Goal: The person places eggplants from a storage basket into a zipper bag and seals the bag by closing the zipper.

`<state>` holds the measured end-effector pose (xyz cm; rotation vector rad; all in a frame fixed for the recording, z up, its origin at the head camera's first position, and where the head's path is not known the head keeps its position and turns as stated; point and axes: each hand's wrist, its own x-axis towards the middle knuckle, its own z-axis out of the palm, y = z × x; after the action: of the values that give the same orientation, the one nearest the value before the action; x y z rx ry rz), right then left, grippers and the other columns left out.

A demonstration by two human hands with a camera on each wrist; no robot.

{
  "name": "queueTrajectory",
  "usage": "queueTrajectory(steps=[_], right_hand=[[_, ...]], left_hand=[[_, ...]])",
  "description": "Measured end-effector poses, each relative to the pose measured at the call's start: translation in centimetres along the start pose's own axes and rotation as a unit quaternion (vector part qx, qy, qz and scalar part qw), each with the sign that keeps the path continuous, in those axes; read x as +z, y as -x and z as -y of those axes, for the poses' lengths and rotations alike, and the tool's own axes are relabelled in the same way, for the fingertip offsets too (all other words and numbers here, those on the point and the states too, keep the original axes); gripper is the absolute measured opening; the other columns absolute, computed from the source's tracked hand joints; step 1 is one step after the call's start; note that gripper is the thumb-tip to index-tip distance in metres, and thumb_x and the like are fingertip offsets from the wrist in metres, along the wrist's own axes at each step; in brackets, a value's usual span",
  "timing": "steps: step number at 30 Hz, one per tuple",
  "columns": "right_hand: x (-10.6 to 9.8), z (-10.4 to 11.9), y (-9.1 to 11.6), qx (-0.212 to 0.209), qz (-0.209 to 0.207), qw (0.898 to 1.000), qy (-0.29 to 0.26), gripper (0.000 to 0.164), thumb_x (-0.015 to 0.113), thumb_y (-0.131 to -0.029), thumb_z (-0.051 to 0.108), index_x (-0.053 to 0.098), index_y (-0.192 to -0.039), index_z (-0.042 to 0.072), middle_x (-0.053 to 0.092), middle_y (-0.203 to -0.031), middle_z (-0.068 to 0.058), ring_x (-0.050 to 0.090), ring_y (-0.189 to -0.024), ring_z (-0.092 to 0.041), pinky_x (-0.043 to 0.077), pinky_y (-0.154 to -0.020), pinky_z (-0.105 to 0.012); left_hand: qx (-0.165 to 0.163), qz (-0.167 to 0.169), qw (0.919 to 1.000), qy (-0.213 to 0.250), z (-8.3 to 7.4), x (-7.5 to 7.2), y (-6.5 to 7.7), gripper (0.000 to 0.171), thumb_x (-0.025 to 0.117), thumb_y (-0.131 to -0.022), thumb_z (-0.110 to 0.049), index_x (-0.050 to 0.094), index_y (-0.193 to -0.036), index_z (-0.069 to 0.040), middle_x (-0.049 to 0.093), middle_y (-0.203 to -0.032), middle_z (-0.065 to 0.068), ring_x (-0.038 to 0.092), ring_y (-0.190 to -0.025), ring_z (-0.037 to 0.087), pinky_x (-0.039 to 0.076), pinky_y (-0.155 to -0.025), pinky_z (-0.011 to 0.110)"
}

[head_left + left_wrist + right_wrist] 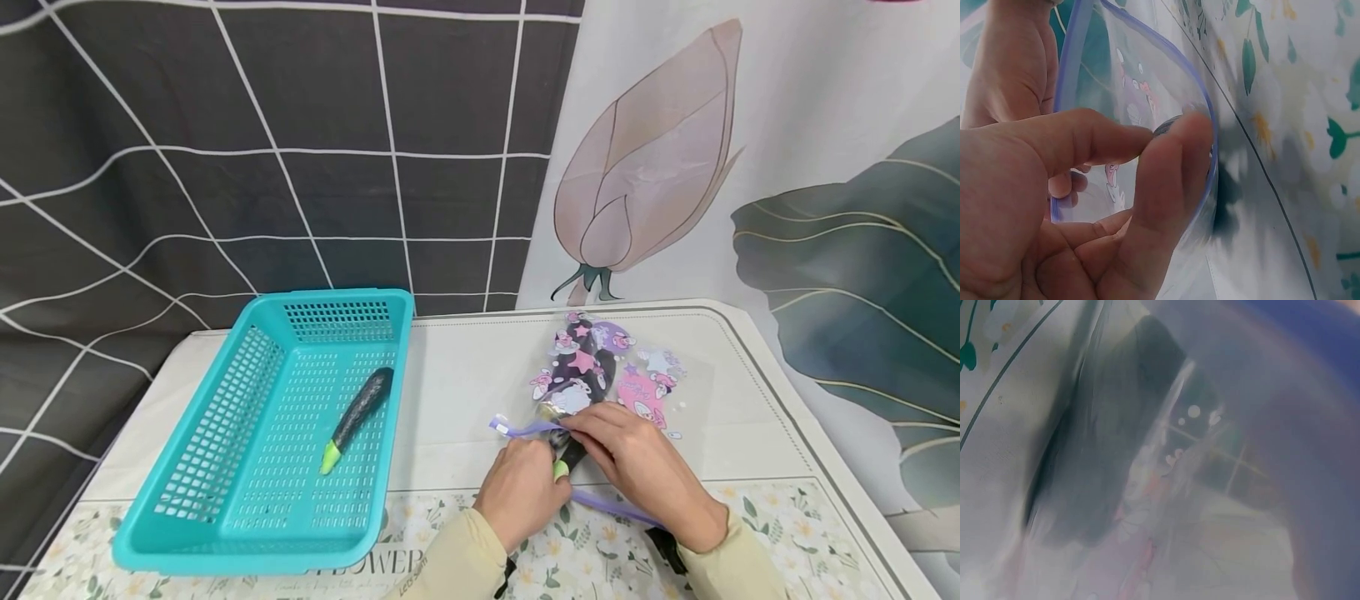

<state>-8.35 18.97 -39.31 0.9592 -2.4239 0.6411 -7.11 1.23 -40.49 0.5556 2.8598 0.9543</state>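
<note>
My left hand [525, 493] pinches the light green end of a dark long eggplant [573, 455], which reaches into the mouth of a clear zip bag [641, 396]. The bag has a purple zip strip and pink and white cartoon prints. It lies on the table at the right, with other dark long shapes [573, 367] showing through the film. With its fingers and thumb my right hand [637, 462] grips the bag's upper rim. In the left wrist view, the bag's mouth [1207, 81] gapes around the left fingertips, which mostly hide the eggplant.
Left on the table stands a turquoise perforated basket [251, 560], with another dark eggplant [360, 417] with a green end lying inside. A flowered cloth [757, 542] covers the table's front part. Behind the table hang a dark checked curtain [457, 100] and a white one with flower prints.
</note>
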Motion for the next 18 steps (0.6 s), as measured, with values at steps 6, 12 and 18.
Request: queueTrajectory(steps=[6, 12, 18], right_hand=[[0.03, -0.04, 0.03, -0.001, -0.002, 1.0, -0.004, 0.029, 0.076, -0.08, -0.003, 0.074, -0.105, 0.011, 0.07, -0.101, 0.003, 0.067, -0.09, -0.013, 0.056, -0.078, -0.033], [0.08, -0.02, -0.05, -0.004, -0.004, 1.0, -0.007, 0.029, 0.076, -0.081, -0.004, 0.074, -0.106, 0.011, 0.07, -0.101, 0.003, 0.067, -0.09, -0.013, 0.056, -0.077, -0.033], [0.04, 0.03, -0.01, -0.002, -0.006, 1.0, -0.002, 0.029, 0.078, -0.079, -0.003, 0.074, -0.104, 0.011, 0.07, -0.1, 0.004, 0.067, -0.09, -0.011, 0.055, -0.077, -0.03]], left_hand=[[0.007, -0.003, 0.9999, 0.008, -0.08, -0.02, 0.0, 0.037, 0.076, -0.075, -0.007, 0.047, -0.056, -0.018, 0.041, -0.052, -0.01, 0.041, -0.046, 0.005, 0.034, -0.042, 0.02], [0.008, -0.004, 0.9999, 0.014, -0.09, -0.05, -0.04, 0.032, 0.074, -0.073, -0.003, 0.049, -0.06, -0.017, 0.043, -0.055, -0.009, 0.044, -0.049, 0.006, 0.037, -0.045, 0.02], [0.018, -0.006, 0.9998, 0.007, -0.19, -0.14, -0.03, 0.026, 0.075, -0.072, 0.0, 0.054, -0.066, -0.014, 0.045, -0.058, -0.008, 0.044, -0.051, 0.006, 0.037, -0.046, 0.02]])
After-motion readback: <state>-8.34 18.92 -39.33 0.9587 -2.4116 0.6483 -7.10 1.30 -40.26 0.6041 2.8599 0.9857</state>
